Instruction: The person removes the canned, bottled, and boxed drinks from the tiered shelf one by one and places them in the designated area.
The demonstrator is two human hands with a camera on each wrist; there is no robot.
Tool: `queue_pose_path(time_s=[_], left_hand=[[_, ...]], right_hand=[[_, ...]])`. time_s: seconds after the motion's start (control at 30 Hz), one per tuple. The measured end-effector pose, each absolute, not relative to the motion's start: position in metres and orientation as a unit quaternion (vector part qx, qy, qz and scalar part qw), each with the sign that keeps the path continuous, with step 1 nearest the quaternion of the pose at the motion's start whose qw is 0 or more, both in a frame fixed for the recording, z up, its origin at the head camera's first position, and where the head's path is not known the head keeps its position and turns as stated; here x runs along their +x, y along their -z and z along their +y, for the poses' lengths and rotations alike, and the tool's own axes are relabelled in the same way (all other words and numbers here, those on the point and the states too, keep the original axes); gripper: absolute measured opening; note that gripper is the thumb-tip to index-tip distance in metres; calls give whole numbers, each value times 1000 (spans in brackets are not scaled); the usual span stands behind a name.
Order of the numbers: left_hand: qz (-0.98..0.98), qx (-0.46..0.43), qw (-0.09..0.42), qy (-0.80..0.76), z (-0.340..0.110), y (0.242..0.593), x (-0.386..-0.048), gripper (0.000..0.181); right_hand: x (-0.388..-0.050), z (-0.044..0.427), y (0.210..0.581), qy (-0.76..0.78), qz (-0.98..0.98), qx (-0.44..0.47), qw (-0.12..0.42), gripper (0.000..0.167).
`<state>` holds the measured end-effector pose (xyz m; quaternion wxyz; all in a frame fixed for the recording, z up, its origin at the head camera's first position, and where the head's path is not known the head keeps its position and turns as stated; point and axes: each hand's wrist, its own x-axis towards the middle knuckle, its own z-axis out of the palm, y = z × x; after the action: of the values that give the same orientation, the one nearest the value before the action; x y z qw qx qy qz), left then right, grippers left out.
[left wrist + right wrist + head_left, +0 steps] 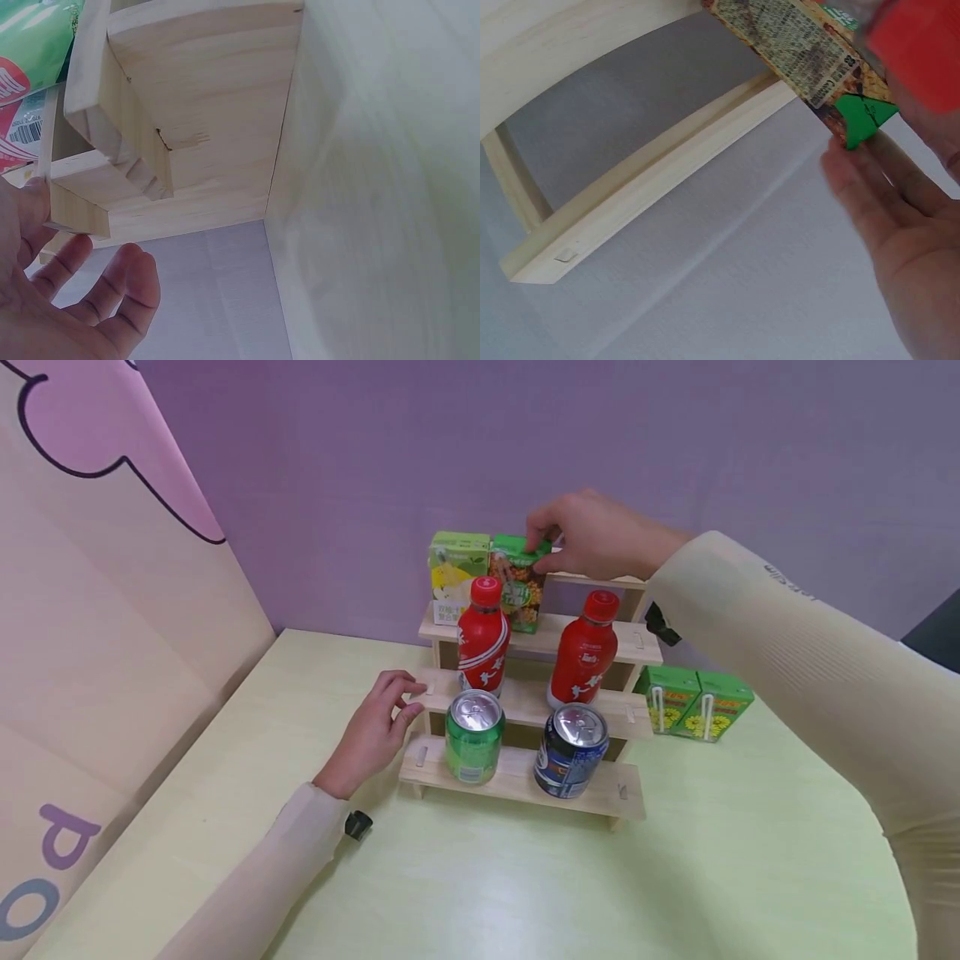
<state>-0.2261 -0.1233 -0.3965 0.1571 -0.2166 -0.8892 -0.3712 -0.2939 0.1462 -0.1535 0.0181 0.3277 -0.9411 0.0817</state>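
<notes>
My right hand (588,537) grips the top of a green-and-brown drink carton (517,589), which stands on an upper step of the wooden tiered shelf (517,789). In the right wrist view the carton's side panel (787,45) shows between thumb and fingers. A yellow-green drink carton (459,578) stands to its left. Below it are two red bottles, the left bottle (483,639) and the right bottle (585,652). My left hand (371,727) holds the shelf's left end; in the left wrist view, thumb and index finger meet a plank end (79,214), other fingers curled loosely.
On the lowest step stand a green can (475,739) and a dark blue can (572,752). Two green cartons (697,703) stand on the pale table (487,893), right of the shelf. A purple wall panel (360,485) rises behind, and a printed panel (112,568) borders the left.
</notes>
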Motion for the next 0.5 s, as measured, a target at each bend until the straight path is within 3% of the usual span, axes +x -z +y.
queue_pose_path(time_s=[0.5], left_hand=[[-892, -218, 152, 366, -123, 398, -229, 28]], right_hand=[[-292, 154, 164, -87, -914, 387, 85, 10]])
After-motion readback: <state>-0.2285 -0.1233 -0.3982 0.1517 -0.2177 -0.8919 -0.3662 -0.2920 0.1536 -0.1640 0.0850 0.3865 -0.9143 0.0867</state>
